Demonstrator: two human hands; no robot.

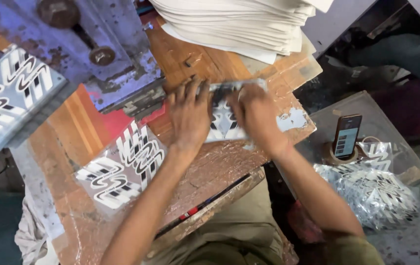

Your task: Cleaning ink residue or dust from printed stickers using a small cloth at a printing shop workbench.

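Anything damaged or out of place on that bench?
The press head is rusty with flaking paint. The wooden bench has torn tape near its right edge. Both hands press a printed sheet flat; nothing spilled.

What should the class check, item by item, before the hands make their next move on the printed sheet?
1. Left hand flat on the printed sheet: ok.
2. Right hand on the sheet too: ok.
3. Sheet lying fully on the board: ok.
4. Sheet's corners squared up: cannot tell, hands cover them.
5. Paper stack apart from the hands: ok.
6. Phone standing off the board: ok.
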